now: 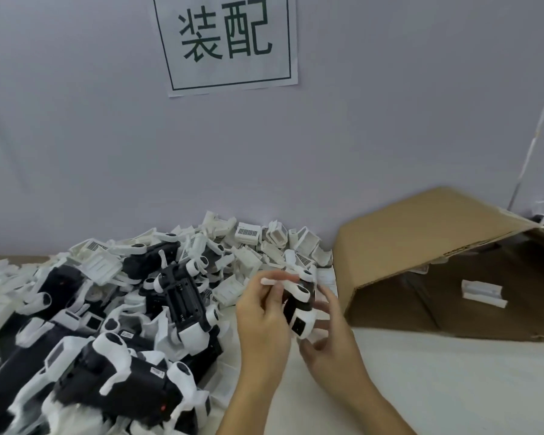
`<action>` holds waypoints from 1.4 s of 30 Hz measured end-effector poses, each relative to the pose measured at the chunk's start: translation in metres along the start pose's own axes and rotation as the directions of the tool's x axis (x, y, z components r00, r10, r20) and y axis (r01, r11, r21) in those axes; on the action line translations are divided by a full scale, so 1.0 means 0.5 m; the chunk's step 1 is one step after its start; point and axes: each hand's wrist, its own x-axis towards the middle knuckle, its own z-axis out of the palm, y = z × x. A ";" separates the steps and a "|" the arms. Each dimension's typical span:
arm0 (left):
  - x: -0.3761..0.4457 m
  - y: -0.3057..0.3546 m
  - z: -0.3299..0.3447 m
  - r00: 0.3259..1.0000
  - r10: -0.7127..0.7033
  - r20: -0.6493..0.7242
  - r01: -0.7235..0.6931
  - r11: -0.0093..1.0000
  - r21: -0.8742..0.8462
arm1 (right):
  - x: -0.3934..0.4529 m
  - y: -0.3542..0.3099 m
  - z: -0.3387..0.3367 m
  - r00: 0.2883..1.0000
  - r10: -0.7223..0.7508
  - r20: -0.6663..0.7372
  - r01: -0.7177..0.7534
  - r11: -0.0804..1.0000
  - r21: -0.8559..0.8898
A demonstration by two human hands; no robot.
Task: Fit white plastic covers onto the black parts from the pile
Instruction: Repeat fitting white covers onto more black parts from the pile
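Both my hands hold one black part with white pieces on it (299,309) just above the table, right of the pile. My left hand (264,321) grips its left side, fingers curled over the top near a thin white arm piece (277,281). My right hand (330,340) cups the part from below and the right, fingers partly blurred. A big pile of black parts (176,296) lies at the left. White plastic covers (248,235) are heaped along the wall behind it.
A brown cardboard box (421,240) lies open on its side at the right, with a white cover (482,293) inside. A paper sign (226,42) hangs on the grey wall. The white tabletop (453,387) stretches in front of the box.
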 end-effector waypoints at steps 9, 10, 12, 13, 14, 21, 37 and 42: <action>0.012 -0.013 -0.001 0.926 -0.361 -0.112 0.295 0.874 -0.386 | 0.003 0.014 -0.003 0.973 -0.160 -0.166 0.146 0.985 -0.091; 0.010 -0.014 -0.003 0.938 -0.315 -0.146 0.261 0.917 -0.302 | 0.002 0.013 -0.001 0.970 -0.166 -0.176 0.149 0.983 -0.108; 0.005 -0.016 -0.003 0.960 -0.213 -0.180 0.182 0.968 -0.174 | 0.000 0.009 -0.001 0.963 -0.174 -0.206 0.145 0.978 -0.149; 0.001 -0.016 0.000 0.967 -0.173 -0.185 0.147 0.979 -0.143 | -0.001 0.007 0.000 0.958 -0.181 -0.221 0.145 0.975 -0.169; -0.003 -0.018 0.003 0.972 -0.137 -0.192 0.116 0.987 -0.113 | -0.003 0.006 -0.001 0.953 -0.193 -0.231 0.151 0.971 -0.187; -0.019 -0.015 0.020 0.980 0.128 -0.150 -0.106 0.983 0.148 | -0.002 0.012 -0.003 0.938 -0.254 -0.236 0.177 0.936 -0.303; -0.018 -0.050 0.017 0.954 -0.153 0.259 0.081 0.960 0.270 | 0.002 -0.001 -0.009 0.948 -0.075 -0.309 0.047 0.994 -0.095; -0.004 -0.050 0.005 0.976 -0.216 0.038 0.210 0.970 0.119 | -0.014 -0.013 0.015 0.988 -0.143 -0.052 0.120 0.944 -0.308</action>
